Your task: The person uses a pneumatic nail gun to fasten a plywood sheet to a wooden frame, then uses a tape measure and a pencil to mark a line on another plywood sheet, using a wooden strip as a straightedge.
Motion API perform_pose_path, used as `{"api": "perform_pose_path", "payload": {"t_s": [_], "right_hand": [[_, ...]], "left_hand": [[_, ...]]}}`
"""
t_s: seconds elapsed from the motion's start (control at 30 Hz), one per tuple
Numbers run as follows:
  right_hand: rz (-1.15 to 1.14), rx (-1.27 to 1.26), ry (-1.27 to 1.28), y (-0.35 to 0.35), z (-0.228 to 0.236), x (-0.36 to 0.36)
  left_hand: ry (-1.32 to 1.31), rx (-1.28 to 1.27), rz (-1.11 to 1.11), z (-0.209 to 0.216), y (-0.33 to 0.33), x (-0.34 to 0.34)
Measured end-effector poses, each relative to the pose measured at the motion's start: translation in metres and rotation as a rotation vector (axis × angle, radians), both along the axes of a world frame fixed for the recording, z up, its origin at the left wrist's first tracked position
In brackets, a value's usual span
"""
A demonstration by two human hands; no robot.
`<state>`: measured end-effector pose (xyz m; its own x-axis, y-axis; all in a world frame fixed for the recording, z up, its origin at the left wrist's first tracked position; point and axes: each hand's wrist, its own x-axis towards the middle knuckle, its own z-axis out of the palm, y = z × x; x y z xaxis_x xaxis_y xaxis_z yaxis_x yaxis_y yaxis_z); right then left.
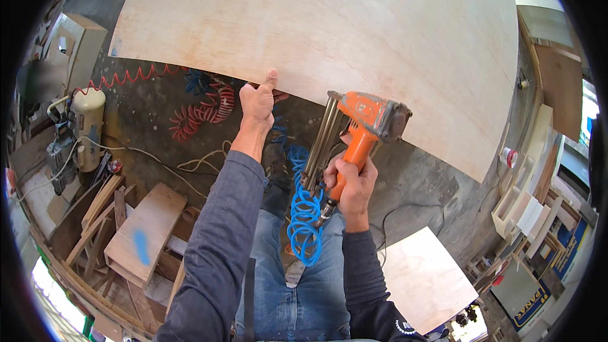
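Observation:
A large pale plywood sheet (316,19) spans the upper part of the view. My left hand (258,102) is closed on its near edge, the thumb up at the rim and the fingers partly hidden beneath. An orange pneumatic nail gun (361,126) is gripped by its handle in my right hand (354,183). Its head overlaps the sheet's near edge in the view; whether it touches the wood I cannot tell. From the handle's lower end runs a coiled blue air hose (306,228), hanging in front of my legs.
A red coiled hose (202,114) lies on the dark floor, left of my left hand. Farther left stands a cream air compressor tank (88,128). Wood offcuts and a box-like wooden piece (145,234) fill the lower left. A smaller plywood panel (427,278) is at lower right.

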<state>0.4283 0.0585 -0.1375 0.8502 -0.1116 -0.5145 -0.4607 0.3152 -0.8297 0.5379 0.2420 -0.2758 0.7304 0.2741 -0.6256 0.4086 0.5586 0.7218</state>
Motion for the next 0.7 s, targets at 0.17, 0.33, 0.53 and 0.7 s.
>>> {"api": "perform_pose_path", "payload": {"t_s": [0.17, 0.33, 0.53, 0.7], "right_hand": [[0.031, 0.034, 0.055, 0.011, 0.001, -0.018], [0.050, 0.018, 0.065, 0.025, 0.002, -0.012], [0.077, 0.041, 0.076, 0.042, 0.002, 0.000], [0.085, 0.069, 0.068, 0.041, -0.006, 0.004]], "left_hand": [[-0.003, 0.010, -0.007, 0.006, 0.004, -0.001], [0.042, -0.079, 0.069, 0.011, 0.017, 0.001], [0.060, 0.017, 0.033, 0.005, 0.019, 0.000], [0.062, 0.031, 0.036, 0.006, 0.013, 0.003]]}}
